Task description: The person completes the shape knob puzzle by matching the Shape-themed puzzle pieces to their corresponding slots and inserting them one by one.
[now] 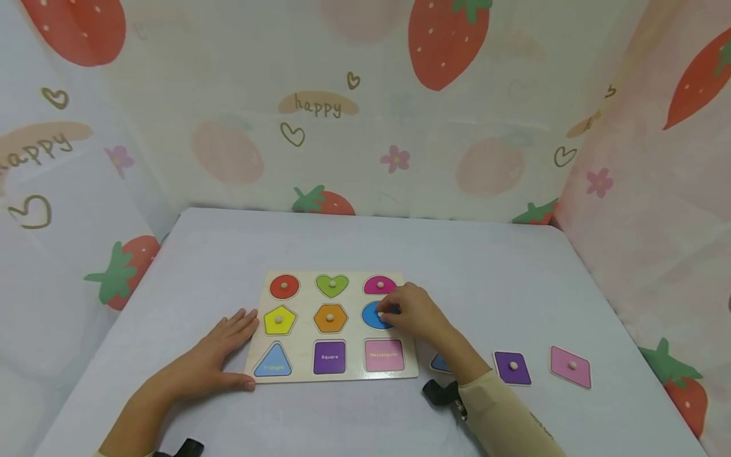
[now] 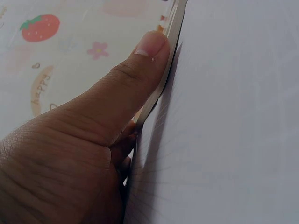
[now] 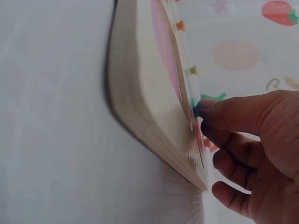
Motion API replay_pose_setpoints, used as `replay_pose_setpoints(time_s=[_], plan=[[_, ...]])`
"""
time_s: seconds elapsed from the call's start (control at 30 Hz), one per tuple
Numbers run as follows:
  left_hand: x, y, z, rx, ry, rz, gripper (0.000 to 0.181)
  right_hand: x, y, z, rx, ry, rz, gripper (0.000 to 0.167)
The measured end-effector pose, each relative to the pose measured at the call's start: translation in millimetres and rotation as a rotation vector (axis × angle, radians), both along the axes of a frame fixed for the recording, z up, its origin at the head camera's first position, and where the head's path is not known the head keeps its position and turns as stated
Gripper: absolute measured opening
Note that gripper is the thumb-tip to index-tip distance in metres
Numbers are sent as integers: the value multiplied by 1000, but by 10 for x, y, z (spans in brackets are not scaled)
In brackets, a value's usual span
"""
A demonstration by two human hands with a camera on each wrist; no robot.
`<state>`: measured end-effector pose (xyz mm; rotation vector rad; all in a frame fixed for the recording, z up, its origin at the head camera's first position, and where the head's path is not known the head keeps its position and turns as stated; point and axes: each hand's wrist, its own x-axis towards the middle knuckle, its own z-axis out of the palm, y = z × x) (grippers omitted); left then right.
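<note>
A wooden shape puzzle board (image 1: 302,301) lies flat on the table. My right hand (image 1: 419,317) reaches over its right side, thumb and forefinger pinching the knob of the blue oval piece (image 1: 371,313), which sits at its place in the middle row. In the right wrist view the thumb (image 3: 233,112) meets a fingertip above the board's surface, and the other fingers are curled. My left hand (image 1: 219,355) rests against the board's left edge, fingers extended and thumb near the lower corner. The left wrist view shows that thumb (image 2: 152,51) along the board's side.
Knobbed pieces fill the upper rows, among them a red circle (image 1: 284,287) and an orange hexagon (image 1: 330,318). The bottom row shows printed words without knobs. Right of the board lie a blue piece (image 1: 440,364) partly behind my forearm, a purple square (image 1: 513,376) and a pink rectangle (image 1: 572,374).
</note>
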<state>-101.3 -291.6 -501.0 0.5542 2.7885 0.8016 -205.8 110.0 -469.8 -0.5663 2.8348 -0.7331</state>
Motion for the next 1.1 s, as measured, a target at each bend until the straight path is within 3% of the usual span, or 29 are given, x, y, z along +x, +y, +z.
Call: replay_pose_setpoints(time_s=[0.2, 0.53, 0.73, 1.1], plan=[[-20, 13, -33, -4, 23, -12, 121, 0, 33, 42, 21, 48, 14, 18], [-21, 45, -11, -23, -38, 20, 123, 78, 190, 174, -34, 69, 36, 16], [-14, 30, 13, -20, -24, 13, 122, 147, 340, 259, -66, 113, 82, 17], [0, -17, -15, 4, 9, -14, 120, 230, 521, 366, -21, 152, 102, 19]])
